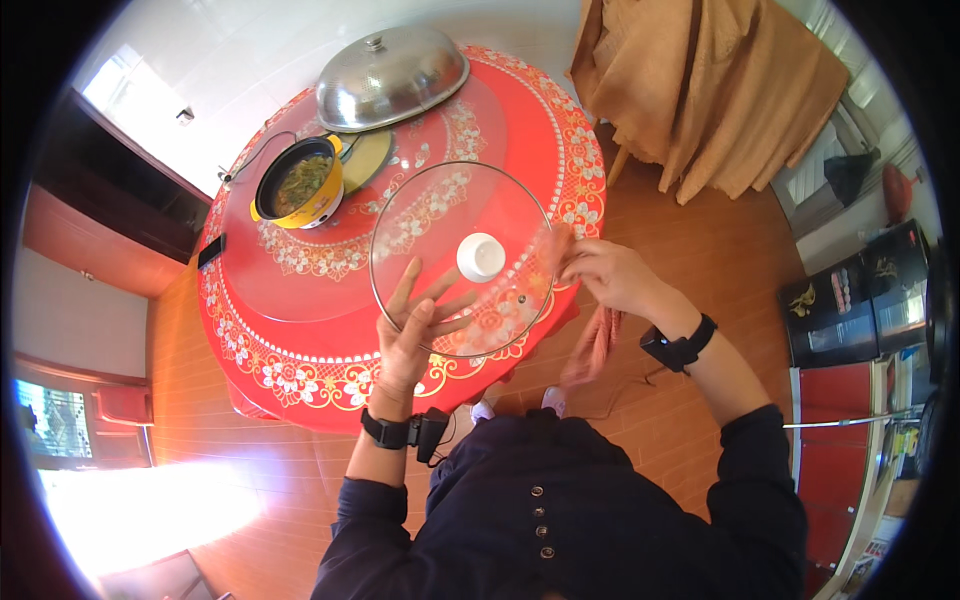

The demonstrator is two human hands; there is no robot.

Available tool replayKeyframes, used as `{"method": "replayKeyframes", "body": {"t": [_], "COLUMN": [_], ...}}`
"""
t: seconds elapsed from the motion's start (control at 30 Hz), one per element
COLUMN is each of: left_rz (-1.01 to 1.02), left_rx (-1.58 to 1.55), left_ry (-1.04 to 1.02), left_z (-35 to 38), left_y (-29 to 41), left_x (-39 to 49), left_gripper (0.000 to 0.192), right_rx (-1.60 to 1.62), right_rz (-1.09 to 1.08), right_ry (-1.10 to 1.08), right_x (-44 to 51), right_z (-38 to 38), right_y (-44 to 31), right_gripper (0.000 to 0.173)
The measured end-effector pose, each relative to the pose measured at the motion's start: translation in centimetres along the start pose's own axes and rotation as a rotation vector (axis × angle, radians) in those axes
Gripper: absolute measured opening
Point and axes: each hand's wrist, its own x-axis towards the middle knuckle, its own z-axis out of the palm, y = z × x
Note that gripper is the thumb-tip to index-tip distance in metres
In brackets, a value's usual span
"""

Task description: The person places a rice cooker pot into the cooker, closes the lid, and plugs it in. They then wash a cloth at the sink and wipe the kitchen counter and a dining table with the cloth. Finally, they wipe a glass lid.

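Observation:
My left hand (420, 315) grips the lower left rim of a round glass lid (427, 225), its fingers spread beneath the glass and its thumb on top. The lid has a white knob (481, 257) and a thin metal rim, and is held above the table. At the lid's right edge my right hand (600, 270) holds a reddish cloth (596, 345), which hangs down and is partly blurred. Beyond the lid, a yellow electric pot (300, 184) stands uncovered on the glass turntable, with green and brown food inside.
A round table with a red floral tablecloth (285, 382) stands before me. On it are a perforated metal dome cover (390, 75), a green round mat (369, 161) and a black phone (212, 251). A brown cloth (697, 90) drapes over something at the upper right.

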Motion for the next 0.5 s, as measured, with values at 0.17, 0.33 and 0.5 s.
{"method": "replayKeyframes", "body": {"t": [0.17,0.33,0.5], "left_rz": [-0.030,-0.167,-0.258], "left_rx": [-0.079,-0.288,-0.333], "left_ry": [-0.111,-0.233,-0.250], "left_z": [-0.3,0.6,0.0], "left_y": [1.3,-1.1,-2.0], "left_x": [0.1,1.0,1.4], "left_gripper": [0.057,0.058,0.059], "right_rx": [1.032,1.838,2.083], "right_rz": [0.609,0.435,0.273], "right_ry": [0.335,0.029,-0.244], "right_x": [0.2,-0.2,-0.8], "right_z": [-0.4,-0.1,-0.8], "right_y": [2.7,0.0,-3.2], "right_gripper": [0.020,0.093,0.091]}}
